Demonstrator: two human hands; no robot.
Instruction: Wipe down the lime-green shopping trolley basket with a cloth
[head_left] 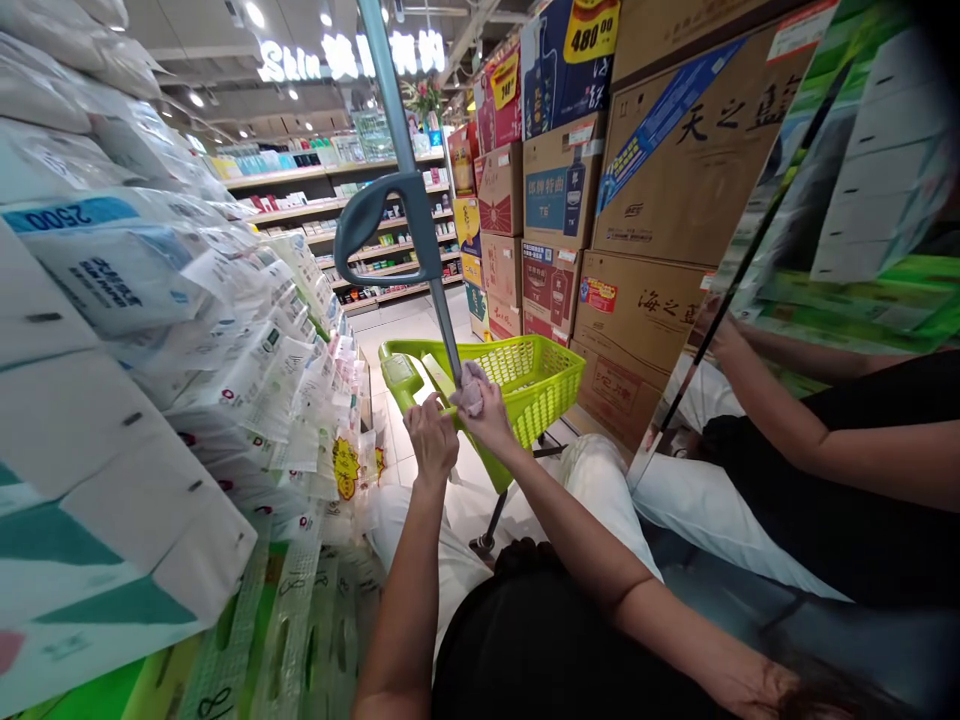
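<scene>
A lime-green plastic shopping basket sits on a wheeled frame in front of my knees. A blue-grey pole with a looped handle rises at its near side and leans up to the left. My right hand is closed around a crumpled, pale greyish-purple cloth, pressed against the foot of the pole. Just to its left, my left hand has its fingers curled over the basket's near rim. The basket's green grip juts out beyond the left hand.
Packs of tissue paper are stacked close on my left. Printed cardboard cartons rise on the right, beside a mirror reflecting my arms. Shelves of small goods stand at the back, across the white tiled floor.
</scene>
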